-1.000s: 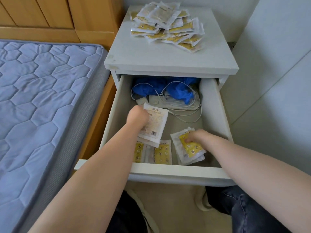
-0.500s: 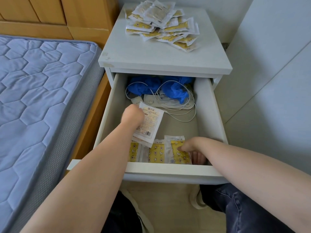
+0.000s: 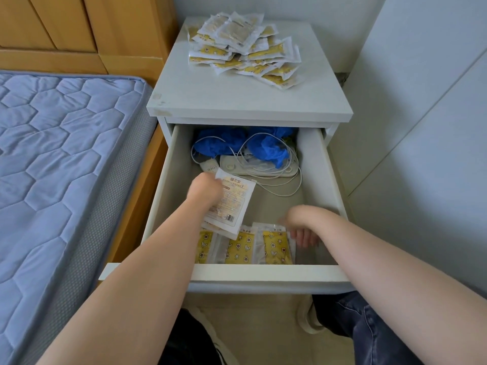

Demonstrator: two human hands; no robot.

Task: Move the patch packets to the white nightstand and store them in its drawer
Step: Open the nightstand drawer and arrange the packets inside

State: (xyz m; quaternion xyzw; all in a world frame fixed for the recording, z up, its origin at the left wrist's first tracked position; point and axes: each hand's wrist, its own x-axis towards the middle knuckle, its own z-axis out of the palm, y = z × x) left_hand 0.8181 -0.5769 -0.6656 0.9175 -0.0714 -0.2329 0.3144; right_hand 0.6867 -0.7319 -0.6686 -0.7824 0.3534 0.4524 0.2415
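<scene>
The white nightstand [image 3: 247, 101] has its drawer [image 3: 263, 276] pulled out. A heap of several patch packets [image 3: 245, 48] lies on its top at the back. Three yellow patch packets [image 3: 243, 247] lie side by side along the drawer's front. My left hand [image 3: 207, 189] is inside the drawer, shut on a small stack of white packets [image 3: 233, 204] held above the yellow ones. My right hand [image 3: 303, 233] hangs just right of the rightmost yellow packet with its fingers apart and pointing down, holding nothing.
At the drawer's back lie blue cloth [image 3: 266, 146], a white cable [image 3: 279, 180] and a flat white device [image 3: 253, 167]. A blue quilted mattress [image 3: 60, 159] on a wooden bed frame is at the left. A white wall panel [image 3: 421, 127] stands at the right.
My right hand laid its yellow packet down at the drawer's front beside the other two, let go of it and drew away to the right. My left hand kept its stack.
</scene>
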